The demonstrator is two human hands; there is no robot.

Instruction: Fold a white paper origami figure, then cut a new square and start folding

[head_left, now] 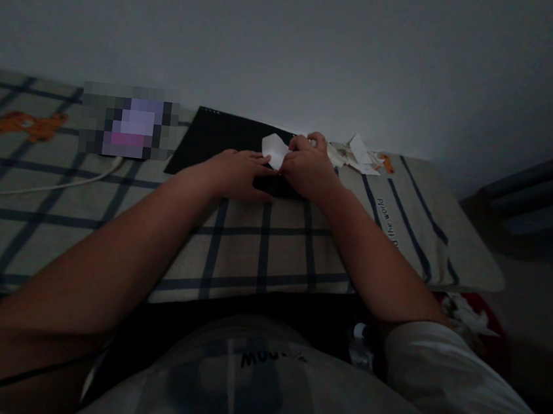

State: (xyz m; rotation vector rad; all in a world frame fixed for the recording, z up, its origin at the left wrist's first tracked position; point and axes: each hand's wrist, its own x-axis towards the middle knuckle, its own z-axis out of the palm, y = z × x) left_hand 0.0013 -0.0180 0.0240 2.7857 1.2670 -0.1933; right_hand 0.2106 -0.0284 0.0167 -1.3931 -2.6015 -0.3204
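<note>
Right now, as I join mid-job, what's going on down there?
A person is handling a small white paper above a black board. The right hand pinches its right side, while the left hand reaches its lower edge with the fingertips, thumb spread apart. More paper scraps lie just right of the right hand.

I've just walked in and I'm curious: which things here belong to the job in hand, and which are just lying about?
In hand:
white paper, at the left hand and right hand
black panel, beneath

Probably lying about:
orange item, far left
pixelated device
white cable
paper pieces (perhaps related)
</note>
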